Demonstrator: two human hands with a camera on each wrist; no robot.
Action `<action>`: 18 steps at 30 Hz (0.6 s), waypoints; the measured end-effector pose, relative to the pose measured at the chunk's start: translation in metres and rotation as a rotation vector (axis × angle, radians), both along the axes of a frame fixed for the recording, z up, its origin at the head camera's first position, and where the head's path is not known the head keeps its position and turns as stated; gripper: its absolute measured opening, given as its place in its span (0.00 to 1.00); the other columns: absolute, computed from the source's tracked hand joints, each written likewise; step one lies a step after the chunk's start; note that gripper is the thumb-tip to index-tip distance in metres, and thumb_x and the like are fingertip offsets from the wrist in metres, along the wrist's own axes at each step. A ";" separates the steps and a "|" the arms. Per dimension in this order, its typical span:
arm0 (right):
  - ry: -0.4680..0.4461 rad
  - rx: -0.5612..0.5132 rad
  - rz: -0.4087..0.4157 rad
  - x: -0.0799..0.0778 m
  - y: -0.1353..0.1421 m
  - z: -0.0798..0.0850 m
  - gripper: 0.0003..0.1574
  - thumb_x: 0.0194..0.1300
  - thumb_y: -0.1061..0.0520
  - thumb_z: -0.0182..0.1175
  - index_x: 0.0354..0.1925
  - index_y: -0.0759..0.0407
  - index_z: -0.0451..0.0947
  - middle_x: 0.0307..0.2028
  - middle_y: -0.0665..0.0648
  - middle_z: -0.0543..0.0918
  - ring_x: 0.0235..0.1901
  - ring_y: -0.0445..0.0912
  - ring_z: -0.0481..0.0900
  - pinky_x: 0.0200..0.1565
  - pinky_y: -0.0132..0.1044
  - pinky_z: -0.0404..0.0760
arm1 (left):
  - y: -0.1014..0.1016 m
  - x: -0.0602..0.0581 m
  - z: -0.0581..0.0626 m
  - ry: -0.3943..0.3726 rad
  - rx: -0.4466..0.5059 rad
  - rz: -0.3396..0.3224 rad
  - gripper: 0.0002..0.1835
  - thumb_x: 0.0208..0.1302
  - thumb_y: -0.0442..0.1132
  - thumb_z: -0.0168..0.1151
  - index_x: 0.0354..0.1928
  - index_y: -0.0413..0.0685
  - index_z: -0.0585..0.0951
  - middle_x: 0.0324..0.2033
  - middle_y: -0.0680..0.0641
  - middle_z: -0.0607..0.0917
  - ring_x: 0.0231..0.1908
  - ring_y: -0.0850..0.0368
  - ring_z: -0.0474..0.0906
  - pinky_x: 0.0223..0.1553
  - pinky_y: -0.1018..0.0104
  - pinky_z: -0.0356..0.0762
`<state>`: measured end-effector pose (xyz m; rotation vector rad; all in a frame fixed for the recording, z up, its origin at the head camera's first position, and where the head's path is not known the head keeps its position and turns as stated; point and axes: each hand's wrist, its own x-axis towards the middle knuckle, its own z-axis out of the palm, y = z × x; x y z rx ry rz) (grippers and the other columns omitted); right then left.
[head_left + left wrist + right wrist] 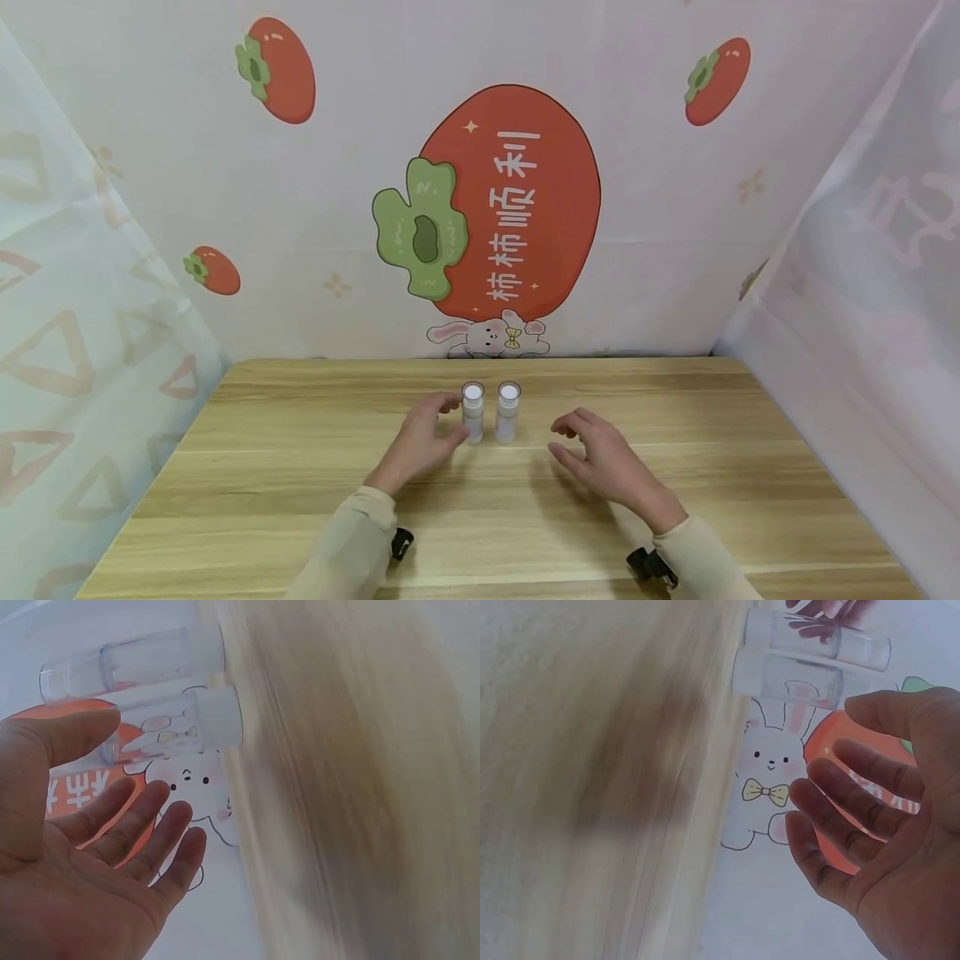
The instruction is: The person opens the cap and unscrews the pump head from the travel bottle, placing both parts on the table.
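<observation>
Two small clear bottles with white parts stand upright side by side near the back of the wooden table. My left hand [422, 440] is beside the left bottle [473, 413], its fingers relaxed and spread around that side, thumb tip right at the bottle in the head view. To the right of the right bottle [507, 413], my right hand [600, 457] hovers a short way off with loosely bent fingers and nothing in it. Both wrist views show the palms bare, with the white bases [222, 716] of the bottles on the table.
The wooden table [300, 483] reaches back to a white cloth backdrop [337, 167] printed with red persimmons and a rabbit. Cloth walls [82, 333] rise at the left and right sides. A black strap device [651, 567] sits at the right wrist.
</observation>
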<state>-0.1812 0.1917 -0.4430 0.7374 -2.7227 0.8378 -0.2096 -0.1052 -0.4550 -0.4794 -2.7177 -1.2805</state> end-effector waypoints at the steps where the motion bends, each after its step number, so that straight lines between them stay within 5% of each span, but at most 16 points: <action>1: 0.000 0.000 0.002 0.000 0.000 0.000 0.14 0.66 0.56 0.70 0.48 0.60 0.82 0.44 0.55 0.83 0.44 0.47 0.82 0.46 0.45 0.82 | 0.001 0.000 0.000 0.007 0.007 -0.010 0.24 0.64 0.36 0.70 0.61 0.40 0.78 0.55 0.40 0.82 0.55 0.43 0.76 0.58 0.46 0.74; 18: 0.030 0.010 0.054 0.004 -0.006 0.003 0.14 0.66 0.57 0.70 0.48 0.59 0.82 0.43 0.54 0.83 0.43 0.48 0.82 0.46 0.44 0.82 | 0.016 -0.008 -0.013 -0.056 0.156 -0.006 0.24 0.63 0.34 0.71 0.59 0.36 0.76 0.49 0.41 0.82 0.52 0.44 0.78 0.57 0.49 0.77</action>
